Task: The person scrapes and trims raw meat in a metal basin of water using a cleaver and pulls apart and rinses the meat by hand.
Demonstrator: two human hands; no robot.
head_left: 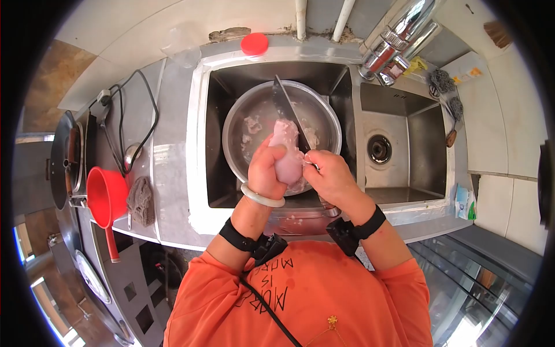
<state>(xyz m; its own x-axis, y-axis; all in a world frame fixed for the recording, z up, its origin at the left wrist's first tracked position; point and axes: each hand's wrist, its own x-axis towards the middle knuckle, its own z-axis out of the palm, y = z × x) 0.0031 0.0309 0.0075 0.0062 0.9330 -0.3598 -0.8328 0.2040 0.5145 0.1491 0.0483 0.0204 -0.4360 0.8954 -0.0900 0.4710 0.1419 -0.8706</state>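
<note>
My left hand (266, 170) is closed round a pale pink piece of raw meat (285, 144). In my right hand (332, 178) is a kitchen knife (282, 103), its long blade pointing away from me along the right side of the meat. The knife's handle end shows below my right palm. My right fingertips pinch close to the meat's edge; whether they also grip a bit of it is hidden. Beneath both hands, a round metal basin (230, 118) sits in the left sink bowl, with pale scraps (252, 124) in its cloudy water.
To the right is a smaller sink bowl (399, 134) with a drain, below a chrome faucet (388, 53). A red dipper (106, 196), a grey cloth (140, 201) and a black cable (155, 107) lie on the left. A red lid (254, 44) rests behind the sink.
</note>
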